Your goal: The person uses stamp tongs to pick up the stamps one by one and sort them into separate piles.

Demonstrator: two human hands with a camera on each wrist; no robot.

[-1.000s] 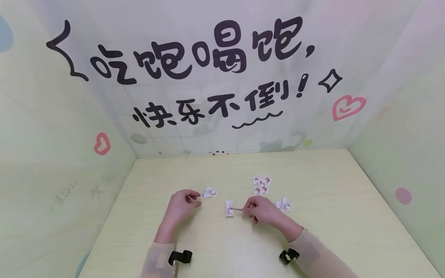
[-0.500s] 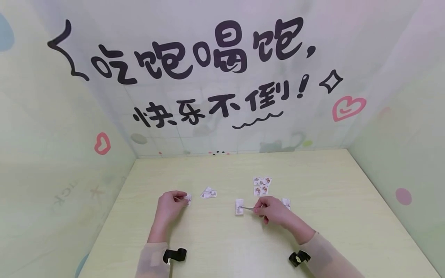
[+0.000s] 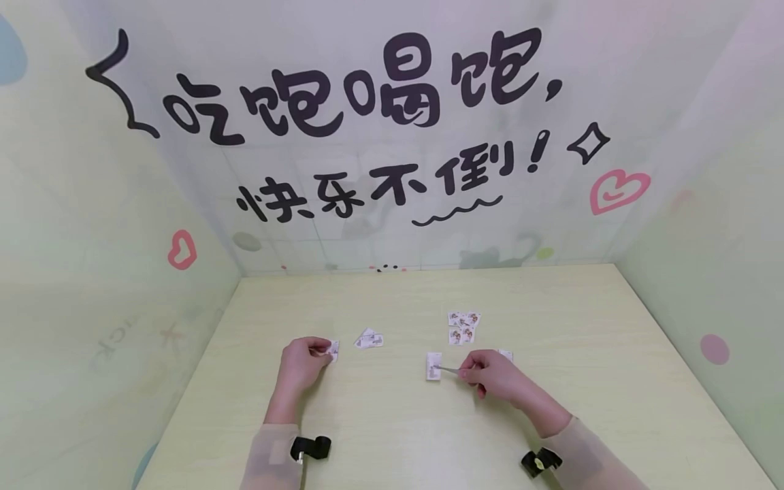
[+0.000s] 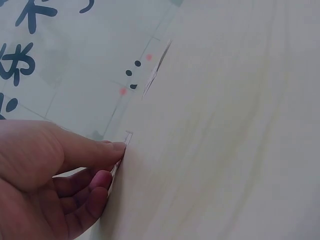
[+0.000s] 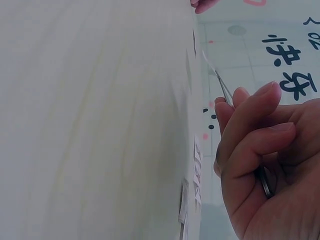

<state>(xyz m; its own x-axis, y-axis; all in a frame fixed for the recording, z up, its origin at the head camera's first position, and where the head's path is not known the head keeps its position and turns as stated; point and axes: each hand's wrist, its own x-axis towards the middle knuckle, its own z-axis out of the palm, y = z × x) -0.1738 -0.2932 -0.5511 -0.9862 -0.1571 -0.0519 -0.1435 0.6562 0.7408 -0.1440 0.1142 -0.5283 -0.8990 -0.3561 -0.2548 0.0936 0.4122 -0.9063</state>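
My right hand (image 3: pixel 490 376) grips a pair of metal tweezers (image 3: pixel 449 369), seen closer as slim tweezers (image 5: pixel 223 86) in the right wrist view. At their tip is a small white printed paper piece (image 3: pixel 433 361), stamp-like, with a grey picture; whether it is lifted I cannot tell. My left hand (image 3: pixel 301 366) pinches another such paper piece (image 3: pixel 333 348) between thumb and forefinger, low at the table. In the left wrist view, the left hand (image 4: pixel 60 175) hides most of that piece. Just right of it, a few overlapping paper pieces (image 3: pixel 370 340) lie fanned out.
Farther back, a cluster of several printed pieces (image 3: pixel 463 327) with reddish pictures lies on the pale wooden table (image 3: pixel 380 435). One more piece (image 3: pixel 505 354) is partly hidden behind the right hand. Printed fabric walls (image 3: pixel 392 238) stand around the back and sides.
The tweezers and the paper piece at their tip have moved right. My left hand has drawn back left from the fanned pieces, and a piece now shows at its fingertips.
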